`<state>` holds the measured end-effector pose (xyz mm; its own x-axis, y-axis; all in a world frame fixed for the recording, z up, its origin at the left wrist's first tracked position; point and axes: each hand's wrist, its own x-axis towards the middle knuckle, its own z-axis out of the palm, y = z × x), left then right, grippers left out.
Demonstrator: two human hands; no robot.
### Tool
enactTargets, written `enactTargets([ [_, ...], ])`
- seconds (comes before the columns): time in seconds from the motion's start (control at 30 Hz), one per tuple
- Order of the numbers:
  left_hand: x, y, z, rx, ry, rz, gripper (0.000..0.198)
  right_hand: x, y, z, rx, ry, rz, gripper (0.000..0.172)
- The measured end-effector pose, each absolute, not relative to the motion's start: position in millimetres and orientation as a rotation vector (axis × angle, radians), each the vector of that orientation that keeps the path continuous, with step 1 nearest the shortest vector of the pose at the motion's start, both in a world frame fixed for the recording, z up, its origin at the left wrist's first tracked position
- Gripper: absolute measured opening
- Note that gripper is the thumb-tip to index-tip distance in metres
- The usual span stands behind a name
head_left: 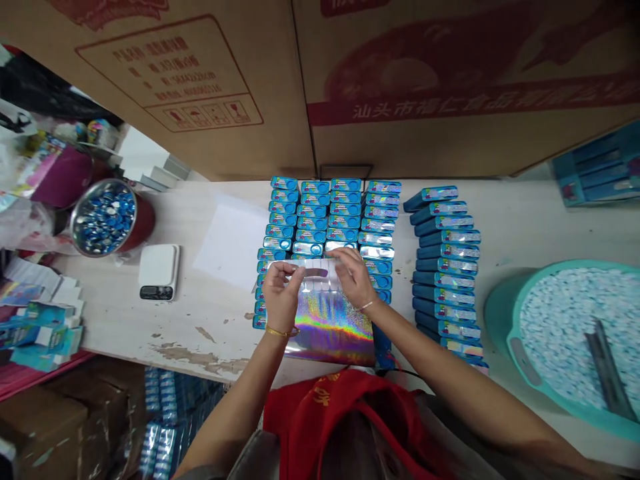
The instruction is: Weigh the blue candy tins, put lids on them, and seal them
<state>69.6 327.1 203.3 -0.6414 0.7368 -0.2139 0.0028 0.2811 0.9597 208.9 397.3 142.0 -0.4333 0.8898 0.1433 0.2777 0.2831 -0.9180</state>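
A shiny holographic sticker sheet [330,327] lies before me over the lower rows of small blue boxes [313,224]. My left hand [283,293] is closed at the sheet's upper left, thumb and forefinger pinched at its edge. Beside that thumb is a short dark strip [317,273]; whether it is a loose sticker or a bare patch I cannot tell. My right hand [356,280] reaches over the sheet's upper right with its fingers stretched toward the box tops. Its fingertips are near a box with a bright, reflecting top [341,247].
Another column of blue boxes [447,279] stands to the right, next to a teal tub [500,320] of small pale pieces holding a dark scoop. Leftward are a white scale [159,267], white paper [233,240] and a metal bowl [75,230]. Large cartons [260,150] wall off the back.
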Motion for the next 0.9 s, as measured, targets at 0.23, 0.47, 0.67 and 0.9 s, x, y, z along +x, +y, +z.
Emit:
enactTargets([
  [0.23,102,352,172,0.378,1.604,1.373,0.027,240,376,148,-1.329,-1.253,1.569,0.028],
  [0.47,150,376,144,1.035,1.884,1.055,0.010,309,399,131,-1.557,-1.453,1.321,0.030],
  [0.67,178,394,134,1.401,2.129,0.697,0.008,333,414,110,-1.688,-1.608,1.134,0.029],
  [0.9,180,398,123,1.532,2.137,0.622,0.006,334,420,95,-1.763,-1.647,1.144,0.027],
])
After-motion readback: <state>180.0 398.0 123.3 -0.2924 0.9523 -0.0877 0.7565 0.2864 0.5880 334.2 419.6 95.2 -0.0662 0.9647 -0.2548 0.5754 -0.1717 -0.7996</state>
